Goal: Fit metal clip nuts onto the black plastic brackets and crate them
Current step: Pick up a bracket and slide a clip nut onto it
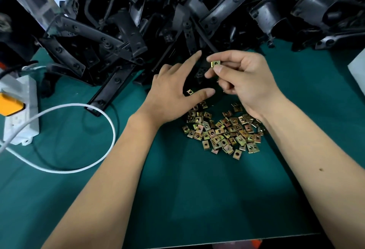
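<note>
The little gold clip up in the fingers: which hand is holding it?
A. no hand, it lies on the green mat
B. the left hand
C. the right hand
C: the right hand pinches the clip nut between thumb and forefinger, while the left hand is spread open, holding nothing.

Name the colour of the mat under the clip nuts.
Dark green mat, head view.

A heap of brackets (197, 12) is piled at twelve o'clock on the table (197, 199). The clip nuts (223, 130) are scattered at the centre, before the heap. A power strip (18, 110) is placed at nine o'clock.
</note>
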Motion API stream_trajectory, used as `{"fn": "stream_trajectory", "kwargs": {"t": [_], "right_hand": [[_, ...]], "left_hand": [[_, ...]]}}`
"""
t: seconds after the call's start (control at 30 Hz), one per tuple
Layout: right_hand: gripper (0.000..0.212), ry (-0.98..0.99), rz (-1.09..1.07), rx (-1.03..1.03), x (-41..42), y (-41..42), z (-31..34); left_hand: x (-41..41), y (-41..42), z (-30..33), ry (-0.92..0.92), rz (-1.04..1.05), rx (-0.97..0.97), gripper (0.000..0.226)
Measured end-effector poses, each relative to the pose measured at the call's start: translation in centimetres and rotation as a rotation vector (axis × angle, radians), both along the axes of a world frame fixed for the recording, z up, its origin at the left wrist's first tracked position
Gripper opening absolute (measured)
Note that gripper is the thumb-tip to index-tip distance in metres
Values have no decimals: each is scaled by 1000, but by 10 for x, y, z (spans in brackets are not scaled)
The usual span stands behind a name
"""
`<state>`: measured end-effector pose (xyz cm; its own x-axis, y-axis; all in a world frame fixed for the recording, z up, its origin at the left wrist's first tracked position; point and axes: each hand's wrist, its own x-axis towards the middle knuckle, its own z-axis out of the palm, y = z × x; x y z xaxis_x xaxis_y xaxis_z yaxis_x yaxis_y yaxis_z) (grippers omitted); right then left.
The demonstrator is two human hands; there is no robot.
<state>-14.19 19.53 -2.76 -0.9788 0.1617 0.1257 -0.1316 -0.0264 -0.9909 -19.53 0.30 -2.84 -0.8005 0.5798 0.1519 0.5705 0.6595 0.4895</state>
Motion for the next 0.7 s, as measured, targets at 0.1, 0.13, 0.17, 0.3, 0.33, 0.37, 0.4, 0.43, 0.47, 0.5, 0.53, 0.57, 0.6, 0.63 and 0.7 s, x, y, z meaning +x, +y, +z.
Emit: {"fn": "stream_trajectory", "kwargs": {"t": [0.1,0.13,0.17,0.3,0.33,0.37,0.4,0.43,0.47,0.5,0.53,0.57,0.6,0.63,0.7], "right_hand": [[23,11,12,17,0,-1,-1],[23,10,18,24,0,-1,-1],[24,11,24,27,-1,-1,-1],[22,13,17,-6,-2,-2,-2],[21,12,10,-17,-2,-2,-2],[20,11,2,-26,-2,-3,-2],[19,9,-9,-34,-2,-3,-2],[20,5,-22,-40,-1,-3,-2],[21,-3,-39,-45,-1,-3,-1],[24,-19,-57,-54,-1,-2,-1],[26,-42,-76,-69,-1,-1,-1],[27,-71,-94,-84,-1,0,-1],[26,-102,-107,-90,-2,0,-1],[23,-131,-110,-84,-2,1,-1],[18,-171,-99,-71,-2,0,-1]], "left_hand": [[1,0,3,-46,-22,49,98],[1,-1,3,-57,-32,53,97],[2,-2,4,-75,-38,61,95],[1,-3,5,-190,-81,92,85],[0,-3,5,-211,-84,98,83],[-1,-3,5,-238,-76,120,81],[-1,-3,5,-266,-66,149,81],[-2,-3,4,-293,-60,181,84],[-2,-3,4,-317,-57,216,90],[-2,-3,4,-332,-46,251,97],[-3,-4,4,-329,-27,277,103],[-3,-4,4,-303,0,280,108],[-3,-3,4,-262,34,258,111],[-2,-2,4,-216,64,218,113],[0,1,3,-153,99,142,116]]}}
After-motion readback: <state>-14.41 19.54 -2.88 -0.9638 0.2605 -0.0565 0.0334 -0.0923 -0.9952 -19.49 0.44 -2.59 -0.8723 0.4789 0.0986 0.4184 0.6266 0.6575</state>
